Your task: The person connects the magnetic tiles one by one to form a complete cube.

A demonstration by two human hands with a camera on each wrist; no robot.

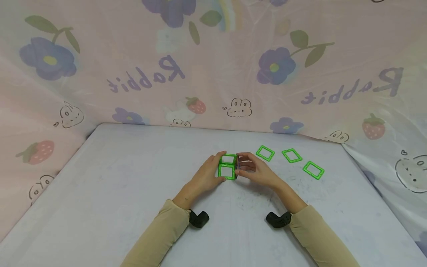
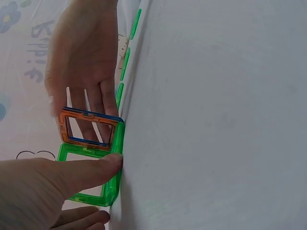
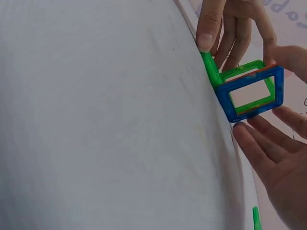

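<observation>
My left hand (image 1: 207, 172) grips a joined pair of green magnetic tiles (image 1: 227, 164), square open frames, at their left side, with the thumb along the near edge. An orange tile (image 2: 63, 127) stands up from the green ones at their right side. Flat against it lies a blue tile (image 3: 230, 103), facing my right hand (image 1: 258, 170). That hand holds the blue tile by its edges between thumb and fingers, the palm kept apart from the frame. The tiles stand low over the white table, between both hands.
Three loose green tiles lie flat to the right of the hands: one (image 1: 271, 155) nearest, another (image 1: 297, 161) beyond it, a third (image 1: 311, 174) farthest right. A patterned cloth (image 1: 207, 66) rises behind the white table (image 1: 116, 193). Black devices (image 1: 199, 219) sit at both wrists.
</observation>
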